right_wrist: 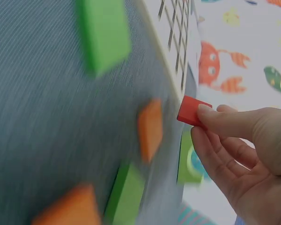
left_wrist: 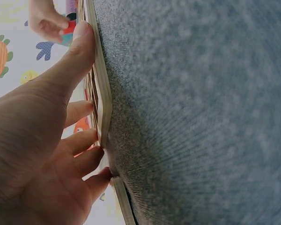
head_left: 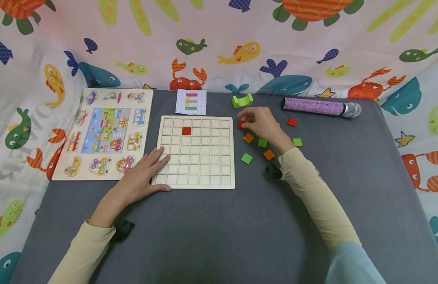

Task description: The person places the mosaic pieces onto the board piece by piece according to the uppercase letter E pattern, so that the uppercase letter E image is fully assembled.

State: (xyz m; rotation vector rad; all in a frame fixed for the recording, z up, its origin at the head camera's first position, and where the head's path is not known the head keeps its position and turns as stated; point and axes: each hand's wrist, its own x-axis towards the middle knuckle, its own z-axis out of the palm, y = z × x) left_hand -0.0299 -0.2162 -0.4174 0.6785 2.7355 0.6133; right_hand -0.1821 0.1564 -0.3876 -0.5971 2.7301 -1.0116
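Note:
My right hand (head_left: 263, 123) pinches a red square tile (right_wrist: 188, 110) between thumb and fingers, just off the right edge of the wooden grid board (head_left: 204, 157). In the head view, one red tile (head_left: 186, 131) sits in a cell of the board's second row. With fingers spread, my left hand (head_left: 143, 174) rests along the board's left edge, its thumb at the lower left corner. Below the right hand lie loose tiles, among them an orange tile (head_left: 248, 137), a green tile (head_left: 246, 158) and, farther right, a red tile (head_left: 292, 122).
Behind the board lies a pattern card (head_left: 201, 111) with coloured squares. A green curved block (head_left: 242, 101) stands beside it. A glittery purple microphone (head_left: 313, 107) lies at the back right. On the left is a wooden picture puzzle (head_left: 85, 167). A printed sea-animal cloth (head_left: 219, 31) hangs behind.

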